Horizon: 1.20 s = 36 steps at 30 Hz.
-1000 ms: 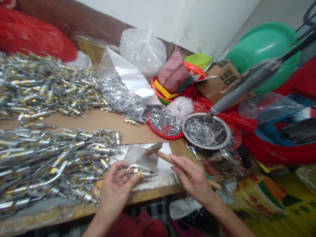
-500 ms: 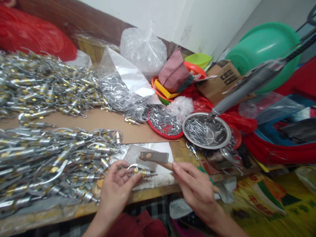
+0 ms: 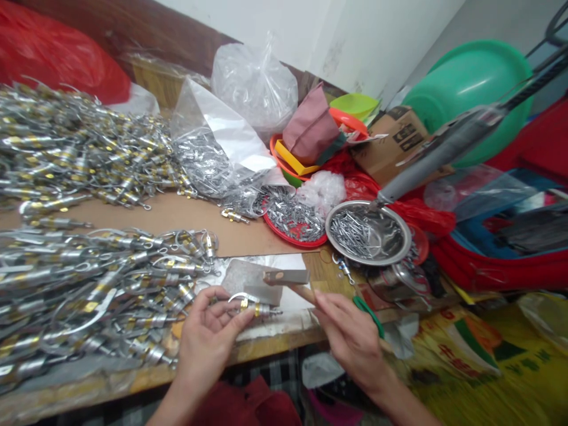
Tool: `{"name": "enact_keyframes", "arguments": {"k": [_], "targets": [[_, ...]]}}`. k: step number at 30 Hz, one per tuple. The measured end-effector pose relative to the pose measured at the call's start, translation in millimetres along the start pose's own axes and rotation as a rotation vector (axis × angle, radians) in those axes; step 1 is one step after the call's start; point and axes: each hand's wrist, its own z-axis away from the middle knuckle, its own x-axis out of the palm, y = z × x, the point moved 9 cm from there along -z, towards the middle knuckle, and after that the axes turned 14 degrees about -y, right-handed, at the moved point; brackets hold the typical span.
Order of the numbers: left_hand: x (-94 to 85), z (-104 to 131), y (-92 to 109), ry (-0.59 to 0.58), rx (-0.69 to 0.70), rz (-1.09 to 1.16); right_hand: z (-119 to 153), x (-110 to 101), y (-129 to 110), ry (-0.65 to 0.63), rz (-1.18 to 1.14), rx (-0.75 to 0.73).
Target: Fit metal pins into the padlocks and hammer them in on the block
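My left hand (image 3: 213, 322) pinches a small metal fitting (image 3: 261, 309) with a silver cylindrical body, brass-coloured bands and a curved white-silver arm. The fitting lies at the near edge of a flat grey metal block (image 3: 239, 273) on the bench. My right hand (image 3: 350, 322) is wrapped round the wooden handle of a hammer (image 3: 290, 277), whose head is raised above the right part of the block, just beyond the fitting. Left of my left hand lies a pile of similar fittings (image 3: 119, 284).
A larger heap of fittings (image 3: 84, 148) covers the back left on cardboard (image 3: 248, 234). A red tray (image 3: 302, 239) of small metal parts and a steel bowl (image 3: 399, 254) of pins stand beyond the hammer. Green-handled scissors (image 3: 370, 313) lie right of my right hand.
The hammer head has moved slightly to the right and up relative to the fitting. My left hand keeps its pinch on the fitting. The whole view has shifted a little.
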Motion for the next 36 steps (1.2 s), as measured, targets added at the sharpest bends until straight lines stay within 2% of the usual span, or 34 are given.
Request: {"name": "enact_keyframes", "arguments": {"k": [3, 5, 9, 11, 13, 16, 19, 22, 26, 31, 33, 36], "targets": [[-0.3, -1.1, 1.0, -0.01, -0.019, -0.024, -4.7, 11.2, -3.2, -0.094, 0.007, -0.025], [-0.1, -1.5, 1.1, -0.018, -0.042, -0.032, -8.5, 20.4, 5.9, -0.148, -0.035, 0.014], [-2.3, -3.8, 3.9, -0.014, -0.064, -0.06, -11.9, 24.0, 58.5, -0.027, -0.192, 0.259], [-5.3, -6.7, 8.0, -0.01, -0.05, -0.076, -14.0, 34.5, 83.9, -0.072, -0.217, 0.364], [-6.3, -10.9, 11.3, -0.042, -0.048, -0.094, -19.4, 46.8, 98.3, -0.175, -0.197, 0.405], [-5.9, -16.8, 13.6, -0.113, -0.069, -0.12, -39.0, 50.5, 100.6, -0.253, -0.018, 0.374], [-7.6, -19.0, 14.2, -0.121, -0.077, -0.127, -76.1, 42.1, 100.7, -0.249, 0.221, 0.338], [-9.1, -18.7, 12.8, -0.099, -0.073, -0.123, -120.5, 39.3, 118.7, -0.28, 0.316, 0.372], [-12.8, -16.8, 12.1, -0.032, -0.063, -0.148, -162.2, 54.8, 144.9, -0.451, 0.401, 0.391], [-14.4, -11.7, 27.0, 0.061, -0.04, -0.398, -172.5, 66.2, 151.6, -0.57, 0.447, 0.353], [-14.7, -8.8, 37.8, 0.108, 0.001, -0.559, -171.4, 65.0, 152.0, -0.57, 0.438, 0.34], [-7.9, -7.6, 47.2, 0.077, 0.093, -0.737, -168.8, 60.3, 155.7, -0.528, 0.399, 0.347]]}}
